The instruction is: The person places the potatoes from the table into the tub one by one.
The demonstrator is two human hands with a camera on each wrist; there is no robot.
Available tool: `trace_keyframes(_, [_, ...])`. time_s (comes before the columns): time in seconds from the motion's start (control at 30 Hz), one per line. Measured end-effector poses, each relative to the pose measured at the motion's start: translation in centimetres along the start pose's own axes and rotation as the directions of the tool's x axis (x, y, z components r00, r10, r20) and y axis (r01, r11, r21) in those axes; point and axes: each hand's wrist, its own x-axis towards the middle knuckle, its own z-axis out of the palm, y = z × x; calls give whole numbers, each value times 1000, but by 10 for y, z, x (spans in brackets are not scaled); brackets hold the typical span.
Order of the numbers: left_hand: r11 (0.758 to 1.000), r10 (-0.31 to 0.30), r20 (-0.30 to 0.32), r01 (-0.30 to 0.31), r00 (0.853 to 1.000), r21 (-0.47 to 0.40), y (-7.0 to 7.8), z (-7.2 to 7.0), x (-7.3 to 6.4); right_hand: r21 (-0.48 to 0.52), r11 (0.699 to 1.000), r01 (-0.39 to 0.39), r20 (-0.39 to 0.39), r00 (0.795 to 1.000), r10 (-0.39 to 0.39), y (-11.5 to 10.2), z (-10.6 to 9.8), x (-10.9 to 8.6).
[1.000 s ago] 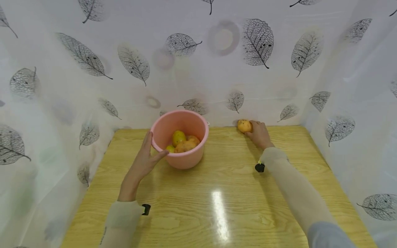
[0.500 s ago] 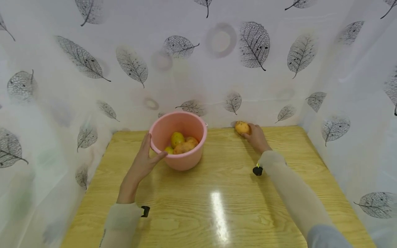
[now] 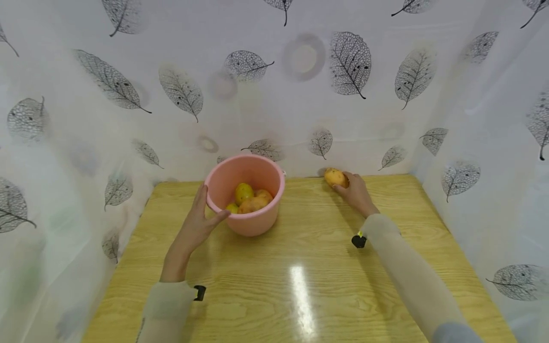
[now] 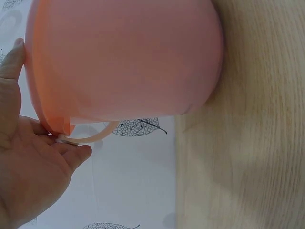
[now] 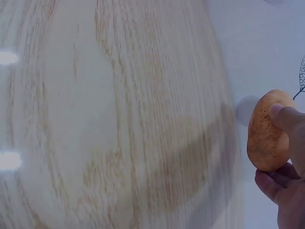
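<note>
A pink plastic bucket (image 3: 257, 224) stands on the table left of centre, holding brown potatoes (image 3: 258, 202) and yellow-green round produce (image 3: 244, 191). My left hand (image 3: 196, 228) grips its left rim, thumb at the near edge and fingers along the side. In the left wrist view those fingers lie by the pale handle (image 4: 97, 136) where it joins the rim. Toward the table's back edge, my right hand (image 3: 358, 193) holds a potato (image 3: 334, 177) between thumb and fingers. The right wrist view shows the thumb across the potato (image 5: 267, 133), its shadow on the wood below.
The wood-grain table (image 3: 317, 252) meets a pale curtain (image 3: 266, 109) printed with dark leaves, which encloses the back and both sides. Small black devices (image 3: 359, 241) are strapped at both wrists. A bright light reflection lies on the table's front middle.
The head view has shifted slightly, moving the whole scene a little left and down. The potato has tilted slightly in my right hand; my left hand stays on the bucket's rim.
</note>
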Motion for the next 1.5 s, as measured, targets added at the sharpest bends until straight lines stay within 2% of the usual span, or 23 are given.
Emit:
trace_keyframes(0.4, [1000,-9,7,9,1000,18,0,-1,0,-12,998,66,-69,995,-67,-13,-23,-17])
trace_keyframes(0.73, [1000,-18,12,18,1000,24,0,0,-1,-16,992,122,-144,982,-124,-28,-37,-29])
trace_keyframes(1.03, [999,-25,19,25,999,26,1,-1,-1,-25,985,173,-169,970,-174,-46,-49,-38])
trace_keyframes(1.5, [999,-36,32,35,999,18,3,-2,-2,-45,983,180,-197,963,-186,-74,-61,-44])
